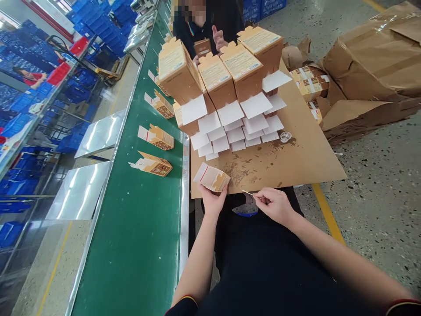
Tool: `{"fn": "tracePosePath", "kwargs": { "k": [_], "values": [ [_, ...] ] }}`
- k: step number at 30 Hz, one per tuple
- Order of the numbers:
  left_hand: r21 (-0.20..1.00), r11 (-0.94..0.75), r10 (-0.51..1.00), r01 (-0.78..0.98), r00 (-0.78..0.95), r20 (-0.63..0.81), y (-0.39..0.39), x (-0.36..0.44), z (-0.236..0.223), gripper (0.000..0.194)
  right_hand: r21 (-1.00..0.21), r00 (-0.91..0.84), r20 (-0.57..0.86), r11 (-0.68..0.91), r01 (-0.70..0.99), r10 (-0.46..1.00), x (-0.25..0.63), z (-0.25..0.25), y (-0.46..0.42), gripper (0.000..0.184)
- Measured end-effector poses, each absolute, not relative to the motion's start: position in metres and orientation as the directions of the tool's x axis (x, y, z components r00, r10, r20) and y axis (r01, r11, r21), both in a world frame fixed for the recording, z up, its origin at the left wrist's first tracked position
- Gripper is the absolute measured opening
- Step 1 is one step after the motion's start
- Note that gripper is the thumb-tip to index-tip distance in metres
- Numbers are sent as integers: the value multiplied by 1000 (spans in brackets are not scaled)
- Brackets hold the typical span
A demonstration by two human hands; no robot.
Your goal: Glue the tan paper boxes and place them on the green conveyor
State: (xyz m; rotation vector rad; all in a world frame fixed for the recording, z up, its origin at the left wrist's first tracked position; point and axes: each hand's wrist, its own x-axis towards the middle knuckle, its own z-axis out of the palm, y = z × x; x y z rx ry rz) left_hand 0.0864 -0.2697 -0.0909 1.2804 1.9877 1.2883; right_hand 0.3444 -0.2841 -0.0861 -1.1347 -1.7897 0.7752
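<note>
Green and smooth, the long belt runs at nine o'clock of the person, alongside a brown cardboard sheet, which probably shields the surface under it from the dark wet-looking marks. On the sheet, at twelve to one o'clock from the hands, rises a stack of cartons; their white flaps stick out in tiers towards the person, presumably so each is easy to reach. More cartons stand spaced in a row on the belt, at ten o'clock.

The left hand grips a small carton over the sheet's near edge, tilted with its red-lined flap outward, likely to leave that face free. The right hand is narrowed to a fingertip pinch. At two o'clock from the held carton, a clear cup sits within reach. Smallest, a thin stick pokes from the right hand's pinch towards the carton, apart from it.
</note>
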Motion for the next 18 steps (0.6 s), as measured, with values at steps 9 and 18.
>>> {"fn": "tracePosePath", "kwargs": {
  "k": [9,18],
  "values": [
    [871,149,852,468,-507,127,-267,60,-87,82,-861,-256,340,409,302,905,340,-71,-284,33],
    [932,260,408,251,-904,129,-312,-119,-70,94,-910,-131,280,306,279,951,362,-77,-282,34]
  ]
}}
